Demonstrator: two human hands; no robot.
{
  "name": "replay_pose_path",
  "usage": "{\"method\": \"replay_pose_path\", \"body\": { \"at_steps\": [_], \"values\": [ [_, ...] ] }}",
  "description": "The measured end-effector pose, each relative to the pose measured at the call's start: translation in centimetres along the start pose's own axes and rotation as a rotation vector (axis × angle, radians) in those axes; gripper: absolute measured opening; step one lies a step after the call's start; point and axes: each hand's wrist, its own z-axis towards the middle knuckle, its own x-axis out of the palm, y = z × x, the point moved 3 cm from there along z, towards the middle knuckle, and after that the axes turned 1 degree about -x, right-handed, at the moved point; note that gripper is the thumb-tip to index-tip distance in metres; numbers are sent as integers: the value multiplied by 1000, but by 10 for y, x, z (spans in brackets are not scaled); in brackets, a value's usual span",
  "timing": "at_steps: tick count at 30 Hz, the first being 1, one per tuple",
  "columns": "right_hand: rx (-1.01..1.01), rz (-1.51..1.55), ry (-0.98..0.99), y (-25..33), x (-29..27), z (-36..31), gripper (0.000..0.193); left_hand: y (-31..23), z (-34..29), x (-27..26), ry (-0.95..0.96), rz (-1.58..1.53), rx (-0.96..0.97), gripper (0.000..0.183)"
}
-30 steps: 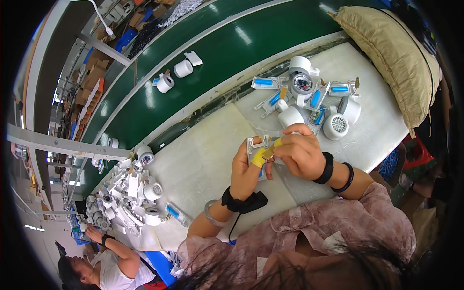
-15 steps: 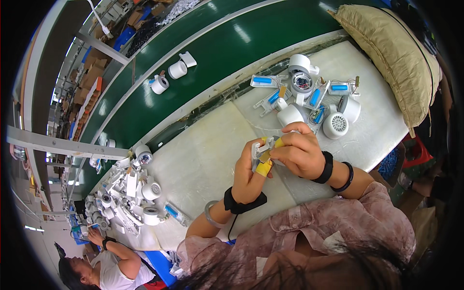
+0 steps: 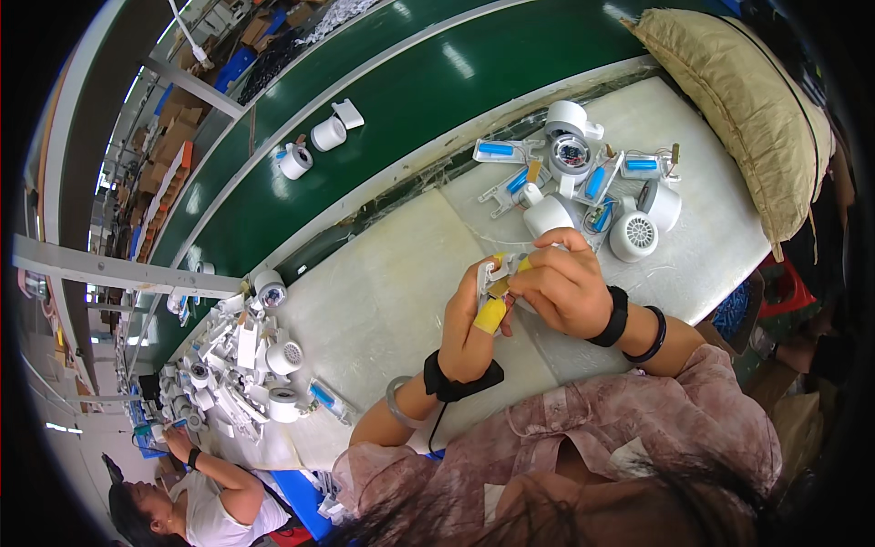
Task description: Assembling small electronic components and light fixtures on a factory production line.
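My left hand (image 3: 467, 328) is closed around a small white plastic part (image 3: 487, 276) with a tan tab at its middle. Yellow covering wraps the left thumb. My right hand (image 3: 567, 290) pinches at the same part from the right, its fingertips against the tan tab; the exact grip is partly hidden by the fingers. Beyond the hands lies a group of white round housings (image 3: 633, 235), one with a slotted grille. Among them are white plastic holders with blue cylindrical cells (image 3: 642, 165) and a round housing with its inside showing (image 3: 571, 155).
At the left of the table is a heap of white parts (image 3: 246, 351), beside a holder with a blue cell (image 3: 326, 397). White housings (image 3: 329, 134) ride the green conveyor belt (image 3: 401, 109). A beige sack (image 3: 738, 109) stands far right. A co-worker (image 3: 214, 501) sits lower left.
The housings on the belt have moved slightly left. My left thumb has tilted a little down and left on the part; both hands otherwise keep their place. The co-worker's hand has shifted slightly.
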Motion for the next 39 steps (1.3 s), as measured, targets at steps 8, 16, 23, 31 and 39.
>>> {"method": "replay_pose_path", "body": {
  "at_steps": [8, 16, 23, 31, 39],
  "values": [
    [36, 17, 6, -1, 1, -3, 24, 3, -3, 4, 4, 46, 59, 44],
    [44, -4, 21, -3, 4, -1, 23, 4, 1, 1, -17, 92, 48, 40],
    [57, 9, -5, 3, 7, -4, 25, 4, -1, -2, -49, 208, 37, 32],
    [29, 36, -44, 7, -8, 4, 29, 2, 31, -42, -163, -176, -308, 42],
    [-371, 300, -106, 46, -28, 6, 20, -21, 141, -169, -381, -9, -44, 45]
  ]
}}
